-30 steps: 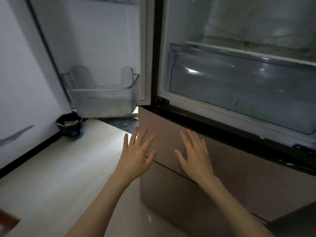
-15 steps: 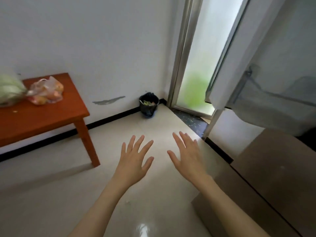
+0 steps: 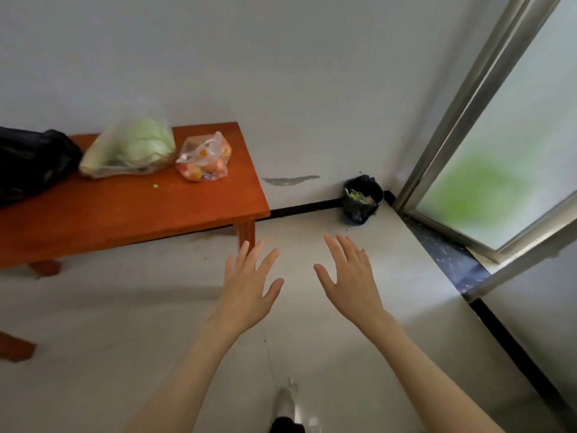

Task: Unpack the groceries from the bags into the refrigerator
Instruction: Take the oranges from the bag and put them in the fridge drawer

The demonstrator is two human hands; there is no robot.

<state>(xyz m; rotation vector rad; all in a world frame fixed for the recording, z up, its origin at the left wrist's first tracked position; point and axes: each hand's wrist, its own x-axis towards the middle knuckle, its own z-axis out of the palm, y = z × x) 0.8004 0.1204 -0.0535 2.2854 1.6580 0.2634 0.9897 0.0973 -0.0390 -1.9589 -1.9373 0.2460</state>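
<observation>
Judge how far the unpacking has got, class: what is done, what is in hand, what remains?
Done: nothing visibly unpacked. In hand: nothing; the left hand and right hand are open and empty. Left: the clear bag of green cabbage, the clear bag of orange fruit and the black plastic bag sit full on the red-brown wooden table.
</observation>
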